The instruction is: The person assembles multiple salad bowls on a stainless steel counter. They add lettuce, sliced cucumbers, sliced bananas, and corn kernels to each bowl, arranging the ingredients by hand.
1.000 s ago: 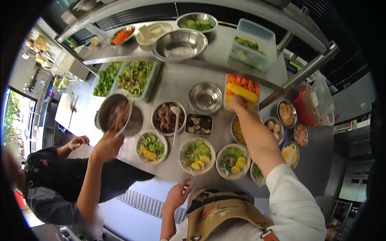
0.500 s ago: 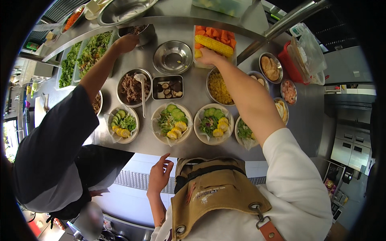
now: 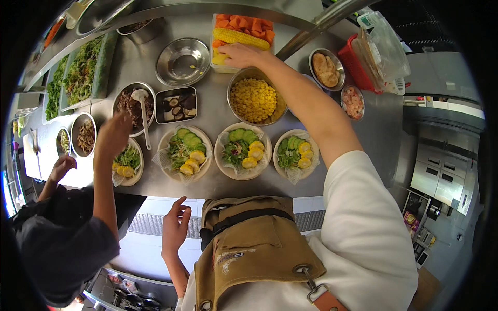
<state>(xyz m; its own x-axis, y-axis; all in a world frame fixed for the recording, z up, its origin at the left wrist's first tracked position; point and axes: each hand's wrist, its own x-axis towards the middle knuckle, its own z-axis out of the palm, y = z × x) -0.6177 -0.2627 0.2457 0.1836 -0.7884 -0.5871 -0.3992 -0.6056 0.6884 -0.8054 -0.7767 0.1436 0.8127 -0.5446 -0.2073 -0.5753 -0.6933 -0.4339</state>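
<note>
My right hand reaches across the counter into a clear container of corn cobs and orange chunks. Its fingers bend down onto yellow corn at the near side; the fingertips are partly hidden, so their grip is unclear. My left hand hangs free in front of the counter edge, fingers loosely apart, holding nothing. Between me and the containers stand several paper-lined bowls, among them one salad bowl, another salad bowl and a third, with greens, cucumber slices and corn rounds.
A bowl of corn kernels sits under my right forearm. Left of it are an empty steel bowl, a mushroom tray and a shredded meat bowl with a spoon. A co-worker's hand hovers near the leftmost bowl. A metal post rises behind.
The view has shifted right, so counter things appear farther left. The co-worker's hand has left the back pot and come near the leftmost bowl. My right hand stays at the corn container.
</note>
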